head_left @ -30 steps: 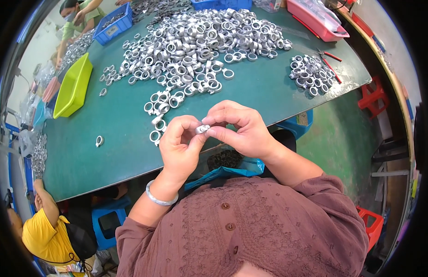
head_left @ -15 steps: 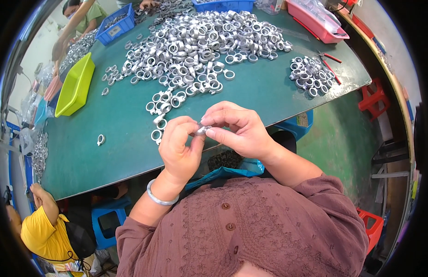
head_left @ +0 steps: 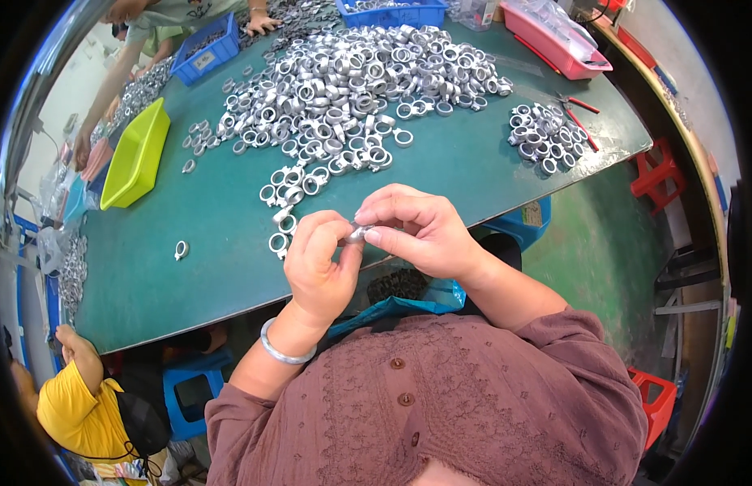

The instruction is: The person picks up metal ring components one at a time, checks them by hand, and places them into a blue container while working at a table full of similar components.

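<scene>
Between my fingertips, just beyond the table's near edge, is a small silver metal ring, partly covered by the fingers. My left hand pinches it from the left. From the right, my right hand grips its other side with thumb and fingers. Several loose silver rings with small lugs lie just beyond my left hand. They trail back to a large heap of the same rings across the middle of the table. One single ring rests apart at the left.
A smaller ring pile and red-handled pliers lie at the right of the green table. Around the far edges stand a yellow-green tray, a blue bin and a pink bin. Co-workers are at the left and far left.
My hands keep hold of the ring with almost no movement. At the far left, a co-worker leans farther in over the table, arm reaching down past the yellow-green tray. The view shifts slightly.
</scene>
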`<state>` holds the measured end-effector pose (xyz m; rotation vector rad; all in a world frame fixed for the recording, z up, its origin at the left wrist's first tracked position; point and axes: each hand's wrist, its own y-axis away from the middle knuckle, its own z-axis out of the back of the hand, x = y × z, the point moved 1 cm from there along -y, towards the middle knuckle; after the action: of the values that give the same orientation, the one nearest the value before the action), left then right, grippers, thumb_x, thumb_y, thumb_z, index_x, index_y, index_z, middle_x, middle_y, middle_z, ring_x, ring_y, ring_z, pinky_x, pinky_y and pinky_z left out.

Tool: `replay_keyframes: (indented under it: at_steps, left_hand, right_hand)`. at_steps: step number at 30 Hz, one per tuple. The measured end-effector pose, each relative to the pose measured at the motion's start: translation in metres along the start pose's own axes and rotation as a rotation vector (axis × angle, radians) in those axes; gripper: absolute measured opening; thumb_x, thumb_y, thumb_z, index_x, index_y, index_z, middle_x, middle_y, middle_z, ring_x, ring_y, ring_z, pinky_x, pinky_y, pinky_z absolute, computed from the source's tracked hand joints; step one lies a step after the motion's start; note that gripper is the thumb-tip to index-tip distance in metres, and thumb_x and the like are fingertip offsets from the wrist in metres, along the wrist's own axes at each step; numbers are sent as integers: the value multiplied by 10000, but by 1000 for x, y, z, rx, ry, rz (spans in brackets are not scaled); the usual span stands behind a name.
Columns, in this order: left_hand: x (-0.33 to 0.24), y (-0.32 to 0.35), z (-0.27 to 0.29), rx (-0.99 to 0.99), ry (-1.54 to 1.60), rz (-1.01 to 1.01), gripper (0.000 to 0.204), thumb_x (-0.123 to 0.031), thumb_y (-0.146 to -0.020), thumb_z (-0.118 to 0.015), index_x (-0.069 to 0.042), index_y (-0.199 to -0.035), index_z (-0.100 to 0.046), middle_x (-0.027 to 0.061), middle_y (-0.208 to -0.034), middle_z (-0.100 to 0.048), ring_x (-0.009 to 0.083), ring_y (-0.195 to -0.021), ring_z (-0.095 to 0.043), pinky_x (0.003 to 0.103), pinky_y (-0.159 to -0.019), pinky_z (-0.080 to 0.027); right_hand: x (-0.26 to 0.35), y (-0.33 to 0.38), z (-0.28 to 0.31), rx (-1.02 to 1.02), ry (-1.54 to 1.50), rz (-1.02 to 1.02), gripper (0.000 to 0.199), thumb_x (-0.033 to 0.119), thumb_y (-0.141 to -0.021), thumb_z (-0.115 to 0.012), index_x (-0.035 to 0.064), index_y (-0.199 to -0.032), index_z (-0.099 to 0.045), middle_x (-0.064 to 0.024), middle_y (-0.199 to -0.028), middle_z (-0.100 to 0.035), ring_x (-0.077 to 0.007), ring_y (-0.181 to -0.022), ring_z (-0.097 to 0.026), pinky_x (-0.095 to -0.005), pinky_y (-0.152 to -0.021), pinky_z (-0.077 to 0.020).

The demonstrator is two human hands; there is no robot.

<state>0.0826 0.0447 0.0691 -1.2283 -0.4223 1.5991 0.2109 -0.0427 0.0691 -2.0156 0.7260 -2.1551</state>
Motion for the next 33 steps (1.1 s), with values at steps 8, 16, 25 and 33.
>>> replay_keyframes:
  at_steps: [8,16,25,33]
  left_hand:
    - [2,3,-7,189,165,209,242,31,-650,-676,-14,-836,-526,64,-771,-511,127,-633,-520,220,-551,-442]
    - [9,8,-4,220,188,214,182,37,-704,-626,20,-866,-544,82,-821,-518,115,-636,-507,205,-564,-439]
    - [10,8,-4,222,171,203,173,37,-701,-619,21,-860,-552,89,-819,-522,122,-629,-510,211,-557,-439]
    - [12,9,-4,240,181,223,173,39,-713,-607,24,-875,-549,90,-838,-522,121,-657,-517,210,-583,-443]
  right_hand:
    - [8,-3,36,-50,259,20,60,14,-779,-582,2,-832,-609,-34,-797,-583,-87,-746,-535,-224,-659,-429]
    - [20,-5,203,-587,925,-168,174,163,-754,-593,-4,-802,-608,-132,-750,-594,-234,-685,-572,-320,-638,-450]
    - [21,-5,222,-624,1674,-71,137,158,-710,-618,89,-829,-612,-82,-926,-546,-298,-927,-486,-395,-811,-392]
    - [-24,-56,126,-73,1203,-68,289,271,-734,-628,23,-878,-594,-133,-885,-565,-297,-868,-530,-374,-779,-420]
